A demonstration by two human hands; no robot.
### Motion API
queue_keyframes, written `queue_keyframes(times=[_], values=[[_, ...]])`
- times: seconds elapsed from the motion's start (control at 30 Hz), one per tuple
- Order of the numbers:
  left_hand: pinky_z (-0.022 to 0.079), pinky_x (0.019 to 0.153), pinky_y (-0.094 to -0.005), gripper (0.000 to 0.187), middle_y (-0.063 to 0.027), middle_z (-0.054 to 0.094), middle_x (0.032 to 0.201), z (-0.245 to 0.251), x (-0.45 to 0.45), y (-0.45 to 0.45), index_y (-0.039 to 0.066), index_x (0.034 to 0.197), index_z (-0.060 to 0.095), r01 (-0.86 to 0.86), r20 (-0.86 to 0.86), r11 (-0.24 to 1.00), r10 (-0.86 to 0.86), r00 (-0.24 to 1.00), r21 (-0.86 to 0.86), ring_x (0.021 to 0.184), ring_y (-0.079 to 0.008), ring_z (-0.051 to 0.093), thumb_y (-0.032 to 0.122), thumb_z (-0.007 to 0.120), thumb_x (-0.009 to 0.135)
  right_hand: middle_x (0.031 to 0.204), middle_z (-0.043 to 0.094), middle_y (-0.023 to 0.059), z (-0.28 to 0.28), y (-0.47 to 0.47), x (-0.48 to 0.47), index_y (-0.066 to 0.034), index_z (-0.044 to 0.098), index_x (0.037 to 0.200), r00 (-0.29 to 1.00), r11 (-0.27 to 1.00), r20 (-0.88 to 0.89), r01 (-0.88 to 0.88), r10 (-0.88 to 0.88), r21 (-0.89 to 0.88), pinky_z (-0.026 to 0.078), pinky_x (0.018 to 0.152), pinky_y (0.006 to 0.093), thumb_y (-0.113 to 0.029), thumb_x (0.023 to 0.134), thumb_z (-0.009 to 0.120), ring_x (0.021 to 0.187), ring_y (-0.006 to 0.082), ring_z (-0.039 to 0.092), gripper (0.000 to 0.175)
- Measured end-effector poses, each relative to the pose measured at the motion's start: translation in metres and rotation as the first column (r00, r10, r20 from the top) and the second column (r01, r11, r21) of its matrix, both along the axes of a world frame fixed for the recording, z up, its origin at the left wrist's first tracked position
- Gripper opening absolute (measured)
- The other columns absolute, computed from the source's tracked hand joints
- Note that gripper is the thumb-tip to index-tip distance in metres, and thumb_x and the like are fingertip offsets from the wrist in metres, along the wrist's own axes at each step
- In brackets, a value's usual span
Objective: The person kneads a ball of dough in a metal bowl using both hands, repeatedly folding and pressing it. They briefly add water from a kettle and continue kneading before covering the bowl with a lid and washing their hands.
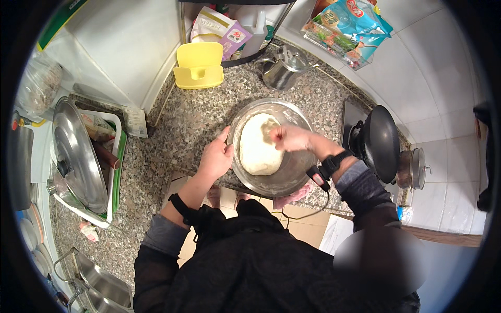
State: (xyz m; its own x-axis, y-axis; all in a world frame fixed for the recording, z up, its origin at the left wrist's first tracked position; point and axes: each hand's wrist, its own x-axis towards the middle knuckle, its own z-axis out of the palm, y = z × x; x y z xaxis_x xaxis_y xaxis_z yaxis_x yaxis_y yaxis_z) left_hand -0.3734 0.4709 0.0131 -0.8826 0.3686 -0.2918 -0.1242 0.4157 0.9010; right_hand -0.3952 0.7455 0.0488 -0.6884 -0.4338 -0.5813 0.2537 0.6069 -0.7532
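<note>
A wide metal bowl (294,180) stands near the counter's front edge, with a large, smooth oval of pale dough (260,152) along its left half. My left hand (217,157) grips the bowl's left rim from outside. Over the upper right of the dough is my right hand (292,137), its fingers curled in and slightly blurred. A shadow falls on the dough beside it. Whether the knuckles touch the dough is hard to make out. Part of the bowl's right wall is hidden by my right hand and wrist.
Behind the bowl are a metal pot with a spout (282,74) and a yellow plastic holder (199,74). A black wok (379,144) stands at right. A pan lid (80,156) leans over a white basket (113,195) at left. A pink cloth (291,198) lies by the front edge.
</note>
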Motion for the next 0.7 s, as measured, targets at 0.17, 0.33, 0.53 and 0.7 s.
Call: queue_keyframes(times=[0.17, 0.33, 0.53, 0.7], values=[[0.052, 0.063, -0.0367, 0.058, -0.0140, 0.064, 0.068, -0.004, -0.003, 0.000, 0.005, 0.148, 0.035, 0.017, -0.049, 0.998, -0.020, 0.999, -0.059, 0.060, -0.0238, 0.065, 0.009, 0.053, 0.094, 0.052, 0.045, 0.0084, -0.051, -0.020, 0.022, -0.0020, 0.045, 0.056, 0.960, 0.975, -0.230, -0.121, 0.163, 0.187, 0.043, 0.052, 0.0332, 0.000, 0.060, 0.063, 0.051, 0.0197, 0.047, 0.018], [0.051, 0.067, -0.0414, 0.056, -0.0158, 0.063, 0.066, 0.006, -0.001, 0.001, 0.006, 0.145, 0.041, -0.032, 0.094, 0.999, 0.034, 0.995, -0.023, 0.064, -0.0276, 0.066, 0.013, 0.056, 0.092, 0.071, 0.062, 0.0059, -0.037, -0.020, 0.019, -0.0025, 0.059, 0.073, 0.998, 0.986, -0.039, -0.043, 0.050, 0.160, 0.047, 0.054, 0.0310, 0.002, 0.067, 0.062, 0.058, 0.0155, 0.056, 0.008], [0.050, 0.065, -0.0398, 0.056, -0.0147, 0.061, 0.061, -0.006, -0.002, 0.005, 0.004, 0.143, 0.044, -0.077, 0.016, 0.996, 0.078, 0.997, -0.046, 0.058, -0.0284, 0.062, 0.014, 0.058, 0.090, 0.101, 0.067, 0.0031, 0.022, 0.021, 0.023, -0.0081, 0.061, 0.122, 0.764, 0.728, 0.245, 0.644, -0.597, -0.235, 0.051, 0.079, 0.0278, -0.025, 0.096, 0.059, 0.091, 0.0152, 0.064, 0.031], [0.049, 0.063, -0.0409, 0.057, -0.0155, 0.062, 0.063, -0.017, -0.003, 0.004, 0.004, 0.143, 0.045, -0.087, 0.000, 0.995, 0.087, 0.996, -0.038, 0.059, -0.0297, 0.061, 0.015, 0.059, 0.089, 0.110, 0.065, -0.0008, -0.004, 0.021, 0.003, -0.0104, 0.062, 0.122, 0.708, 0.704, 0.008, 0.700, -0.706, 0.123, 0.043, 0.094, 0.0337, -0.043, 0.097, 0.053, 0.100, 0.0173, 0.060, 0.042]])
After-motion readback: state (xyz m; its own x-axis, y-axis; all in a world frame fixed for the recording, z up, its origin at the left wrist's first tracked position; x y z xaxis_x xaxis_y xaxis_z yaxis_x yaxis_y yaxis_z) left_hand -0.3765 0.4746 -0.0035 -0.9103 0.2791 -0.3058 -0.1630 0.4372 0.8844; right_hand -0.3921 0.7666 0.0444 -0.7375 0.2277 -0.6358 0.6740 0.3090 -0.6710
